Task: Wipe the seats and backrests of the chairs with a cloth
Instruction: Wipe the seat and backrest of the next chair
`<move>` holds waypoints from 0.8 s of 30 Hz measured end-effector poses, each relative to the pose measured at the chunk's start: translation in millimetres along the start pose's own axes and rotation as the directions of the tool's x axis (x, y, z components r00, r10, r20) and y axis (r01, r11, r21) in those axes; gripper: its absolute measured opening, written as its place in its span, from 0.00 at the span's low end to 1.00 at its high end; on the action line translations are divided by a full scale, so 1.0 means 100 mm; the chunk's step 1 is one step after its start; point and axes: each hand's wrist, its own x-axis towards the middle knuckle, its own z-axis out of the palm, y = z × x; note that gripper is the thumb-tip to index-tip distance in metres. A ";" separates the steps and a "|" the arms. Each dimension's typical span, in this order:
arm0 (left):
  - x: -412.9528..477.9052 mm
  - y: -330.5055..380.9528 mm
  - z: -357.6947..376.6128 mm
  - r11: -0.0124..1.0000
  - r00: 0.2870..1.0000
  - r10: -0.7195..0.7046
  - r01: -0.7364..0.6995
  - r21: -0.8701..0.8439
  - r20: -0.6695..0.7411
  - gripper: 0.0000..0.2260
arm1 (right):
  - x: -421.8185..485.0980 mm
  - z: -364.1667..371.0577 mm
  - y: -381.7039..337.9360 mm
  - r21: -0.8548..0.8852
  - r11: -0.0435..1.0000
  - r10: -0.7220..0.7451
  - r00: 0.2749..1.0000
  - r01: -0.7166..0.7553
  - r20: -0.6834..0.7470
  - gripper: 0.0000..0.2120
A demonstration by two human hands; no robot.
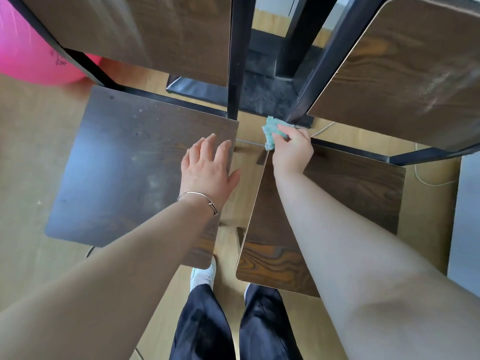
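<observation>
Two dark wood chairs stand side by side below me. The left seat (124, 162) looks dusty, and its backrest (145, 32) rises at the top. The right seat (348, 193) lies under my right arm, its backrest (410, 76) at the upper right. My left hand (207, 170) rests flat with fingers spread on the left seat's right edge. At the far left corner of the right seat, my right hand (292, 149) grips a bunched teal cloth (272, 131), close to the black frame post (309, 97).
A pink exercise ball (28, 50) lies on the wooden floor at the upper left. A black table base (259, 92) and legs stand behind the chairs. A thin cord (426, 178) runs along the floor at right. My legs and white shoes are between the seats.
</observation>
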 end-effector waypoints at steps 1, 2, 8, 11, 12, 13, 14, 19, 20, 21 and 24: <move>-0.01 -0.01 0.03 1.000 1.000 -0.002 0.002 0.001 0.005 0.28 | 0.00 0.02 0.01 0.008 1.000 0.020 1.000 -0.021 0.007 0.10; -0.02 -0.01 0.04 1.000 1.000 -0.003 0.003 0.004 0.009 0.28 | 0.00 0.03 0.01 0.012 0.999 0.036 0.999 -0.036 0.009 0.10; -0.09 0.03 -0.08 1.000 1.000 0.015 -0.015 0.017 0.000 0.28 | -0.06 -0.17 -0.20 0.065 0.998 -0.017 0.999 0.020 -0.046 0.10; -0.11 0.11 -0.22 0.998 0.999 0.049 -0.048 0.029 -0.018 0.28 | -0.09 -0.38 -0.40 0.090 0.991 -0.088 0.993 0.096 -0.085 0.10; -0.11 0.14 -0.28 0.998 0.998 0.061 -0.060 0.029 -0.027 0.28 | -0.10 -0.46 -0.48 0.096 0.988 -0.109 0.989 0.119 -0.096 0.09; -0.11 0.17 -0.33 0.997 0.997 0.072 -0.071 0.030 -0.036 0.28 | -0.11 -0.54 -0.57 0.095 0.985 -0.131 0.985 0.142 -0.112 0.09; -0.11 0.21 -0.38 0.996 0.996 0.082 -0.081 0.033 -0.044 0.28 | -0.11 -0.62 -0.65 0.095 0.981 -0.157 0.979 0.170 -0.133 0.10; -0.09 0.39 -0.58 0.990 0.988 0.136 -0.132 0.049 -0.073 0.28 | -0.06 -1.07 -1.11 0.124 0.920 -0.327 0.903 0.371 -0.278 0.09; -0.08 0.43 -0.61 0.989 0.986 0.145 -0.141 0.050 -0.076 0.28 | -0.03 -1.17 -1.20 0.110 0.900 -0.372 0.874 0.422 -0.312 0.09; -0.08 0.47 -0.63 0.988 0.985 0.152 -0.148 0.052 -0.077 0.28 | 0.00 -1.27 -1.29 0.087 0.878 -0.416 0.841 0.471 -0.346 0.09; -0.06 0.57 -0.66 0.985 0.982 0.168 -0.163 0.057 -0.085 0.28 | 0.14 -1.53 -1.44 -0.015 0.785 -0.566 0.708 0.619 -0.422 0.07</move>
